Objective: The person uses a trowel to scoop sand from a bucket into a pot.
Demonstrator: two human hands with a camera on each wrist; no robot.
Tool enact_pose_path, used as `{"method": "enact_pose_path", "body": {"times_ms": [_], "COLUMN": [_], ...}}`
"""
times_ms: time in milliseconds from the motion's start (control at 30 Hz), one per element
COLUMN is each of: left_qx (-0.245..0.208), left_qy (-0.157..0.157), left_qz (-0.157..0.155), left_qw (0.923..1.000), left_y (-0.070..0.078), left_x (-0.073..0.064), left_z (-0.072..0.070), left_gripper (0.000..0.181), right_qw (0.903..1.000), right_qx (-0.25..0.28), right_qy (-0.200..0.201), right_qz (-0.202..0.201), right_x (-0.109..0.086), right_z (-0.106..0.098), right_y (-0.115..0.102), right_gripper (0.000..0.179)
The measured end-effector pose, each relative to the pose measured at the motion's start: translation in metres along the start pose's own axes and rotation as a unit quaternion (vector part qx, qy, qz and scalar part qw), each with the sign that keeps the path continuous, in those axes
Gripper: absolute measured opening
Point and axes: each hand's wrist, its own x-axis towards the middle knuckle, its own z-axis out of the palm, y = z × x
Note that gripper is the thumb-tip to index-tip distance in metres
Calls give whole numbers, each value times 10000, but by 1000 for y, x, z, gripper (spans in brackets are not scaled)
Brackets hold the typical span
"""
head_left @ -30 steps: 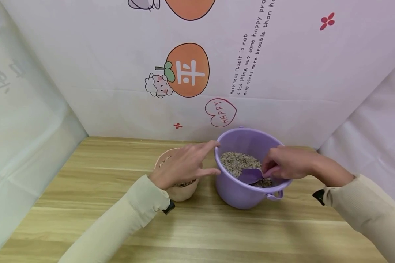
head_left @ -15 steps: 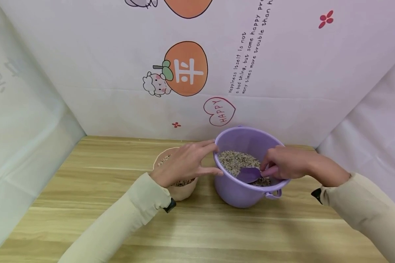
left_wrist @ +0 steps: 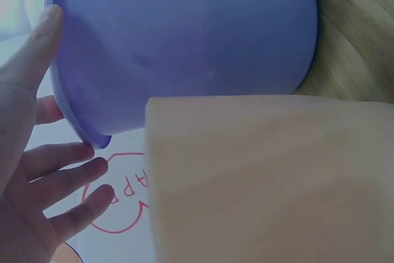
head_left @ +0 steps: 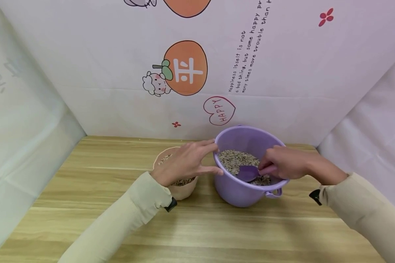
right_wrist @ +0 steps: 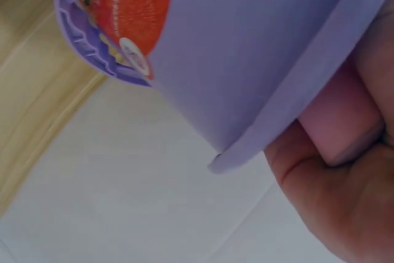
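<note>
A purple bucket point(head_left: 238, 195), partly filled with grey-brown grit point(head_left: 233, 160), stands near the back wall. Inside it, my right hand point(head_left: 288, 162) grips the pink handle point(right_wrist: 341, 115) of a small purple trowel point(head_left: 248, 173), whose blade lies at the grit's surface. My left hand point(head_left: 187, 160) reaches over a peach-coloured pot point(head_left: 181, 191), with thumb and index finger spread apart at the bucket's left rim. In the left wrist view the thumb point(left_wrist: 46, 35) lies at the rim and the other fingers extend loosely beside it. More grit shows in the pot, partly hidden under that hand.
The wood-grain table point(head_left: 197, 233) meets a white printed backdrop point(head_left: 118, 73) right behind both containers. White sheets hang at the left and right sides. The bucket's handle mount point(head_left: 274, 193) sticks out at its front right.
The trowel and right hand have shifted slightly left and up in the bucket, and more of the handle shows. The left index finger has bent onto the rim.
</note>
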Motion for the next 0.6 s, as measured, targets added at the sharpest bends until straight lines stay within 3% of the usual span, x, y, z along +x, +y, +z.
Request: {"method": "enact_pose_path", "body": {"times_ms": [400, 600], "left_qx": [-238, -203], "left_qy": [-64, -79], "left_qz": [-125, -125], "left_qw": [9996, 9997], "left_y": [-1, -1], "left_x": [-1, 0], "left_z": [-3, -1], "left_gripper": [47, 49], "right_qw": [9994, 9995], "right_qx": [226, 289], "right_qy": [37, -74], "right_qz": [-276, -141], "right_x": [2, 3], "right_z": [-2, -5], "right_y": [13, 12], "right_gripper": [25, 24]}}
